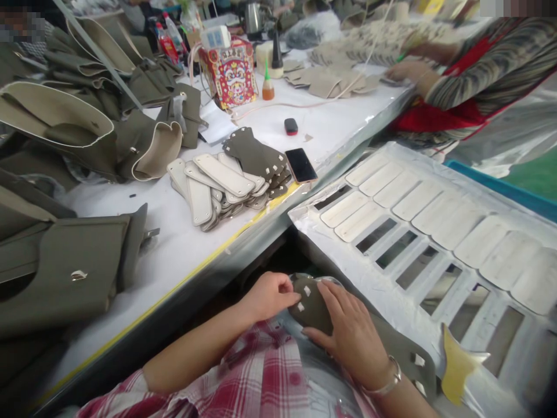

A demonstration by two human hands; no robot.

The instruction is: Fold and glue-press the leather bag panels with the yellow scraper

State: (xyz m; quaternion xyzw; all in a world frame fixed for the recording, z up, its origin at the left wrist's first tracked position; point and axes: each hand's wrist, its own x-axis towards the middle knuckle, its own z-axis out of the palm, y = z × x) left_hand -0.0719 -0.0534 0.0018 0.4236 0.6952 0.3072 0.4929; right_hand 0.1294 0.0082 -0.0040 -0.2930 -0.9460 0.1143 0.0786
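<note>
The olive panel (310,312) lies off the desk (167,229), below its taped near edge and beside the near left side of the slatted rack (310,222), across the person's lap. Small pale tabs (307,291) stand on its face, two at the worked end and two more at the opposite end, beside the right forearm. The right hand (354,332) spreads across the panel: fingers on the face, thumb toward the near side, its grip holding the strip. The left hand (270,295) is at the rounded end, its grip almost closed, thumb tip beside the tabs; whether it pinches a tab, the rim or nothing cannot be told. The step in hand is judged to be finger work on these tabs. Brace the worked end firmly with the right palm, close behind the tabs, so that the panel cannot flex or slide. Apply left-hand force at the base of one tab at a time, since a pull at its tip may bend it or strain its hole. Support the opposite end, as an unsupported strip is likely to twist. Guard the finished face against scratching by the tabs. Similar dark panels (256,152) lie stacked near the desk's taped edge, beside a phone (301,165).
</note>
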